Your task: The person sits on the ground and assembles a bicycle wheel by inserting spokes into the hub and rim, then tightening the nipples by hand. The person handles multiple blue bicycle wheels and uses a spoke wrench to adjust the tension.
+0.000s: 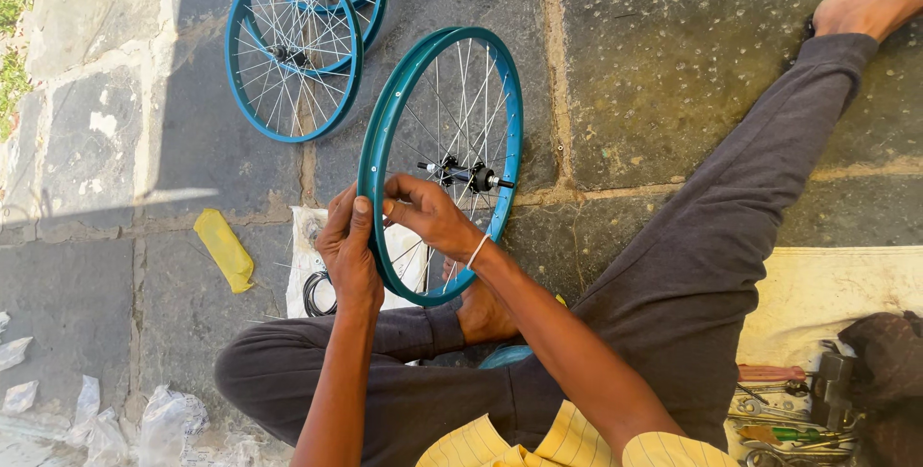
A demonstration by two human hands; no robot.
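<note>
A person sits on the stone floor [654,63] with a teal bike wheel [442,164] standing up between the legs. The left hand [348,246] is wrapped around the wheel's rim, thumb on top. The right hand [428,215] reaches in among the thin spokes [461,92], fingers pinched together, but what they pinch is too small to see. The bottom of the wheel is hidden behind the right arm and a foot. Two more teal wheels [293,49] lie at the top edge of the floor, one cut off. A yellow packet [225,250] lies near the left hand. Tools [793,409] sit by the bottom right corner, partly cut off.
</note>
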